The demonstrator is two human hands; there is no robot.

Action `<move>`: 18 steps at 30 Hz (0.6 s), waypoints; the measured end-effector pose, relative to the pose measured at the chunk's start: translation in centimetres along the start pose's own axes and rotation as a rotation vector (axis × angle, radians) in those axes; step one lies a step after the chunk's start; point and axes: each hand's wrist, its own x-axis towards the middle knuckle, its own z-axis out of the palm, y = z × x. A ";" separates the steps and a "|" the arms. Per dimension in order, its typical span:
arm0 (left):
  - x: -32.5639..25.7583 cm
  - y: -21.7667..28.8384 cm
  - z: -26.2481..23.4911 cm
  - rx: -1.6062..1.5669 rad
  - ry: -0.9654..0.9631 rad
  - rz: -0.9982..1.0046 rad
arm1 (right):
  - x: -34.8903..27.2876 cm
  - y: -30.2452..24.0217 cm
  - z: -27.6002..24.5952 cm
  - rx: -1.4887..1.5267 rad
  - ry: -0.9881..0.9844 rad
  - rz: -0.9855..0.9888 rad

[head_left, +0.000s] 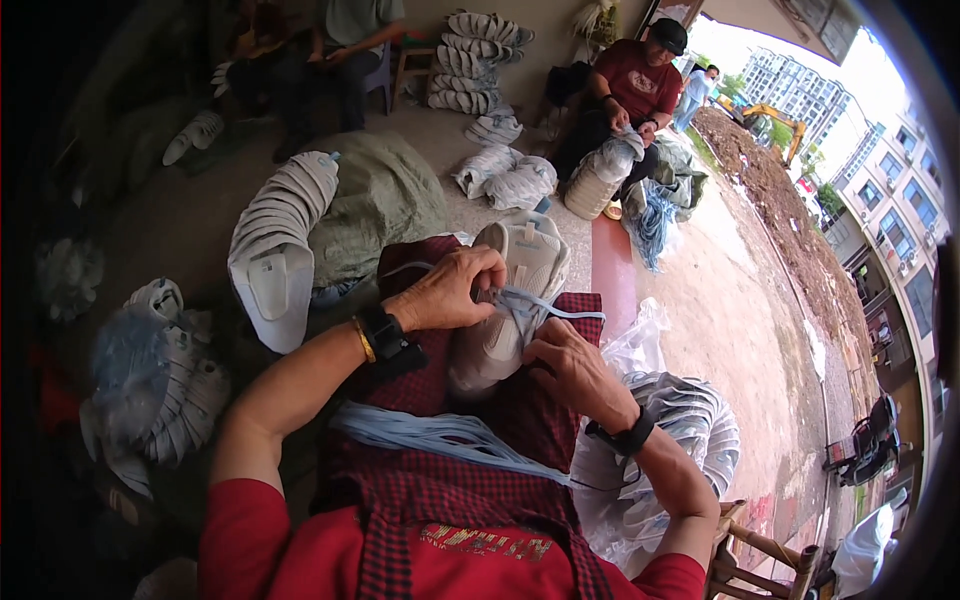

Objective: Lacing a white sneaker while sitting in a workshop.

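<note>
Red sleeves and a red-and-black checked cloth apron (pixel 470 470) fill the bottom edge, spread over the person's lap as a work surface. Across the apron lies a loose bundle of pale blue flat shoelaces (pixel 440 435), kept within reach of both hands.

On the apron, toe pointing away from the person, rests a white mesh sneaker (pixel 510 300); propped on the lap, its eyelets face up. Left hand (pixel 450 290) is closed in a pinch at the sneaker's lacing, gripping a pale blue lace end (pixel 535 305). Right hand (pixel 570 365) is clenched against the sneaker's near side, steadying it and seemingly holding the lace's other run; the exact grip is hidden.

Right of the apron, a clear plastic bag (pixel 660 440) holds a nested stack of white sneakers with blue trim. Left of the apron, a long curved row of white shoes (pixel 280 230) leans on a grey-green woven sack (pixel 385 195), contents not visible. Further left of the apron, another clear bag of white shoes (pixel 155 380) sits in shadow.

Beyond the apron, a seated person in a dark red shirt (pixel 630 85) handles a white bundle, with more stacked white shoes (pixel 475 60) against the wall.
</note>
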 end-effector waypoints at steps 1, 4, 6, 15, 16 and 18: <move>0.1 0.1 0.1 -0.014 0.007 0.005 | 0.1 -0.3 -0.1 0.079 -0.051 -0.025; -0.2 -0.1 0.0 -0.009 0.007 0.002 | 0.9 -1.1 -2.7 0.191 -0.079 -0.050; -0.4 -0.2 -0.3 0.000 -0.005 -0.025 | 1.1 -0.9 -3.1 0.366 -0.129 0.038; -0.1 0.0 0.0 0.014 -0.003 0.004 | 1.4 1.5 -0.7 -0.095 0.640 0.157; -0.2 0.0 -0.1 0.014 0.000 0.007 | 1.4 0.9 -0.7 0.024 0.614 0.339; 0.0 0.6 -0.3 0.004 -0.025 -0.024 | 2.0 2.0 0.4 0.004 0.685 0.291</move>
